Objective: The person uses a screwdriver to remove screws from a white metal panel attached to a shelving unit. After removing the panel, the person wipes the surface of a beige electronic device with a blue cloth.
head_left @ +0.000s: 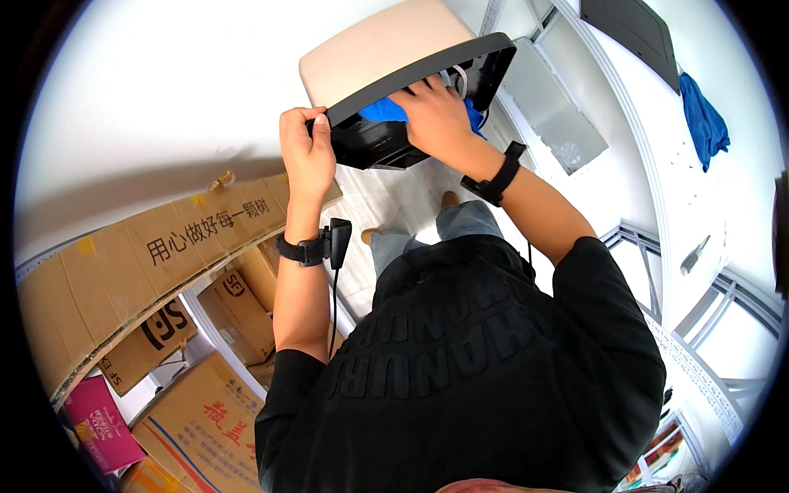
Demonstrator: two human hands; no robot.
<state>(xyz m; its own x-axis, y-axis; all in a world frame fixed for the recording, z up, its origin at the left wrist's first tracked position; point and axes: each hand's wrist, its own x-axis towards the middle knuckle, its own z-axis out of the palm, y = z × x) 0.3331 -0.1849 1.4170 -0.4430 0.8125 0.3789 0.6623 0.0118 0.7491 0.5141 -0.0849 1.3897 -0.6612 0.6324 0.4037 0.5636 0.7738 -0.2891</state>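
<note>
A box-shaped housing (386,49), beige outside with a dark grey rim and a black inside, is tilted with its opening toward me. My left hand (308,148) grips the rim at its left corner, thumb on top. Inside the opening, my right hand (431,115) presses a blue cloth (382,110) against the black interior. Part of the cloth is hidden behind the hand. A whitish loop, perhaps a cable, shows beside the right fingers. Both wrists wear black straps, and a dark cord runs down from the left one.
Cardboard boxes (205,419) and a magenta box (103,423) fill the lower left behind a long cardboard strip (164,246). To the right, a white table (699,197) carries a dark panel (633,33), another blue cloth (703,123) and a small hand tool (695,255).
</note>
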